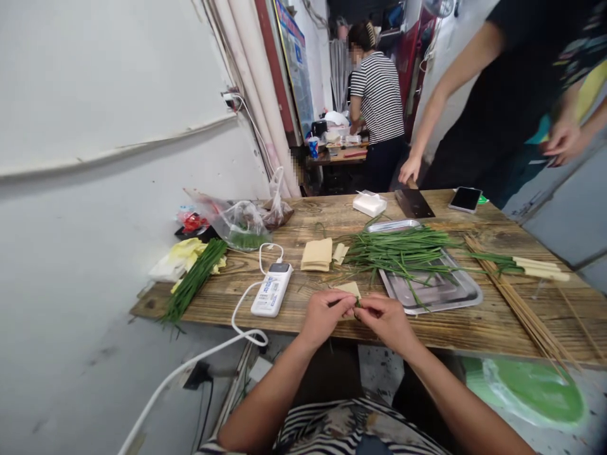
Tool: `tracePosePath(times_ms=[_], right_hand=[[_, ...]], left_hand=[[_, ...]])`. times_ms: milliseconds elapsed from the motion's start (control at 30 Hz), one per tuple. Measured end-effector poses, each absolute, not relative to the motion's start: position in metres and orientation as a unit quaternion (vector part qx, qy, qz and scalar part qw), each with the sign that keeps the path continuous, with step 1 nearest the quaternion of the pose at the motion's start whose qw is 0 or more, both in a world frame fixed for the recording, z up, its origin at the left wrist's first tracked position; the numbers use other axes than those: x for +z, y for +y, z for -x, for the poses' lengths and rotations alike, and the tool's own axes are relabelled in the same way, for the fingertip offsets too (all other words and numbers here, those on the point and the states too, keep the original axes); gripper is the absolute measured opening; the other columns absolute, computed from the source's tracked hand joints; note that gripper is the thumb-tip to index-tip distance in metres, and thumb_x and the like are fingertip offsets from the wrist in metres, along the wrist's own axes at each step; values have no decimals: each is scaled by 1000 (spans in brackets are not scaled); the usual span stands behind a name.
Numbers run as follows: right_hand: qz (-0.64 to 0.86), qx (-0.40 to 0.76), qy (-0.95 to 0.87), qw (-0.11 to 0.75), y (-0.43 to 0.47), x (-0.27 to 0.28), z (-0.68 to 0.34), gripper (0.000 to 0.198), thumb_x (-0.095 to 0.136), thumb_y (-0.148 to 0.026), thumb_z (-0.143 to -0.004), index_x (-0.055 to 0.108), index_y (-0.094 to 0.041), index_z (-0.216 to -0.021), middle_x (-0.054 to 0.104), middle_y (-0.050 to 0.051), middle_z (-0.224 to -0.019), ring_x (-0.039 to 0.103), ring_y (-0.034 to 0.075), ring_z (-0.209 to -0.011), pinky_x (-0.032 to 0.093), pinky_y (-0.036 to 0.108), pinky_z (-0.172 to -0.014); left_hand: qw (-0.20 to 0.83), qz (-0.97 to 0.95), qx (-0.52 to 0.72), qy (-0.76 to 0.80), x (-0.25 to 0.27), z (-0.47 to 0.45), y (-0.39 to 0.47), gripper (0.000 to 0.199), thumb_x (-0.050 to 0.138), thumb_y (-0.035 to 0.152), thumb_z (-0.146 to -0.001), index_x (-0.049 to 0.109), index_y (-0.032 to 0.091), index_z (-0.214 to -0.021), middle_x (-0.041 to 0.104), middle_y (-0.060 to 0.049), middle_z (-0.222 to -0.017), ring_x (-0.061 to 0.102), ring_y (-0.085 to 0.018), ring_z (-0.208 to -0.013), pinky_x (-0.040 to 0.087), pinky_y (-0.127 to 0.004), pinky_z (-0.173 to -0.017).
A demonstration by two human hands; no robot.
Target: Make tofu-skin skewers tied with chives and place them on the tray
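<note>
My left hand (327,314) and my right hand (387,321) meet at the table's near edge, fingertips pinched together. Between them shows a small bit of green chives (357,303), which both hands grip. A pale yellow square sheet (349,289), like tofu skin, lies right behind my fingers, partly hidden by them. Farther back are a stack of the same sheets (317,254) and two or so small rolls (340,253). To the right, long loose chives (403,249) spread across a metal tray (458,297).
Bamboo skewers (521,306) and chive-filled rolls (540,268) lie right. Left are a cabled white power bank (272,291), a chive bundle (196,278) and plastic bags (246,221). A co-worker's hand (410,169) holds a cleaver (415,203) near a phone (465,199).
</note>
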State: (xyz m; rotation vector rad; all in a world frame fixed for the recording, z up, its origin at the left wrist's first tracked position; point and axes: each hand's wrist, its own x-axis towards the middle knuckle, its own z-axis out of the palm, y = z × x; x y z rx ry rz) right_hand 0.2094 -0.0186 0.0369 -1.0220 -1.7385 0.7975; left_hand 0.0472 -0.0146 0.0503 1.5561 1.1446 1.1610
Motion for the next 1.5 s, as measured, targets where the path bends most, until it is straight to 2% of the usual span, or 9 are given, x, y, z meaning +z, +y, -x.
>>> tracePosePath(times_ms=[267,467,700,833,933,1100,1200,1333,1500], right_hand=[[450,607,-408,512,-17,28,-194,38,73,-49,-65,55,-17,-53,45,-5,-47,37,7,-42,28,21,-41],[397,688,-329,512,-20,21,-185,38,77,-46,-58,53,-17,-54,46,-5,-49,39,6,-44,31,20,-43],[473,408,-625,468,-10,6,-197,33,57,-40,-82,64,-17,-60,52,-2,-52,48,12,-52,38,24,-52],[407,207,-789,410,8,20,-218,26,56,-33,-87,67,-18,-105,67,6,-83,60,17,-74,49,30,-67],[319,102,-876,346,13,32,-226,29,51,-24,-91,59,-18,-119,65,11,-105,60,19,-94,50,33,-80],[278,-28,-930,240,7,29,-229,29,43,-9,-91,60,-11,-114,65,12,-92,58,19,-83,50,32,-74],[274,-28,-930,243,6,18,-230,29,41,-8,-92,60,-10,-113,64,12,-94,58,19,-86,49,32,-77],[261,24,-927,267,12,4,-232,25,39,-16,-96,61,-12,-107,63,10,-91,56,17,-86,48,30,-75],[239,26,-939,248,13,-2,-233,26,37,-17,-97,60,-11,-107,61,9,-88,52,17,-80,43,30,-72]], left_hand=[[175,-747,468,439,36,-61,-27,30,43,22,-95,67,16,-112,69,-11,-110,63,-19,-105,51,-35,-95],[157,-793,409,422,38,-63,-35,36,35,16,-95,61,15,-121,67,-14,-108,64,-19,-99,54,-33,-87],[272,-771,363,446,44,-40,-15,28,47,19,-89,72,18,-102,73,-8,-96,66,-19,-89,52,-33,-85],[400,-701,351,474,42,-28,6,23,58,28,-82,75,17,-94,74,-7,-91,66,-20,-83,51,-31,-79],[518,-627,332,478,38,-26,15,30,66,36,-76,76,14,-92,71,-4,-69,58,-13,-59,46,-24,-59],[645,-512,335,458,25,-29,18,44,77,43,-61,75,9,-90,63,-2,-58,43,-6,-47,34,-18,-47],[602,-521,355,490,15,-30,16,38,77,40,-63,76,10,-85,65,-4,-60,50,-8,-50,39,-21,-50],[402,-666,405,481,1,-28,8,17,71,31,-74,76,15,-79,71,-7,-78,63,-16,-74,50,-28,-73],[218,-820,355,392,-10,-21,-4,26,49,28,-92,73,17,-92,68,-10,-96,62,-16,-88,49,-28,-80]])
